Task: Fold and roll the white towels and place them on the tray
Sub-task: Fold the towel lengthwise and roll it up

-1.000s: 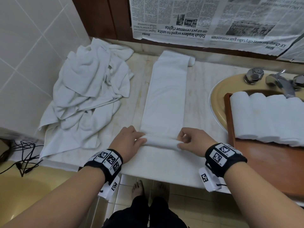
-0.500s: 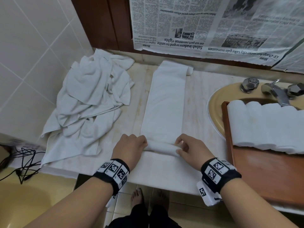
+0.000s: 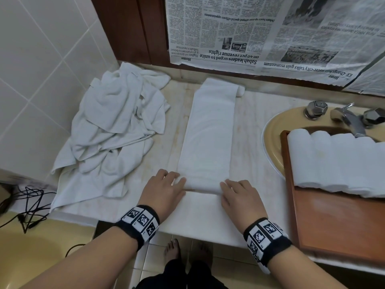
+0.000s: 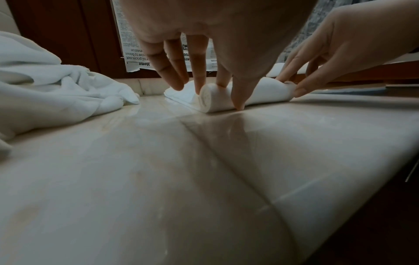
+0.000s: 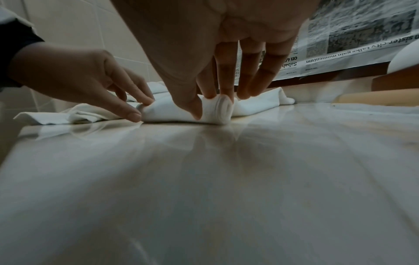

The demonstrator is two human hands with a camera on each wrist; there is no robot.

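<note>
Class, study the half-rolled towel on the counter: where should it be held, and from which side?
Hold the roll at its two open ends, coming from above on the near side. It lies crosswise, and the flat strip beyond feeds it, as the left hand and right hand show.

In the lower part of the head frame we see two bare forearms without any sleeves. Each wrist carries a black band (image 3: 140, 223) with white square tags, and every tag shows a black block pattern. On the band at the lower right (image 3: 267, 237) we count several such tags, and a white piece hangs below it. The left hand (image 3: 164, 191) and the right hand (image 3: 241, 198) wear no gloves and no rings. At the bottom centre we see dark trousers (image 3: 183, 276) and bare feet (image 3: 173, 249).
</note>
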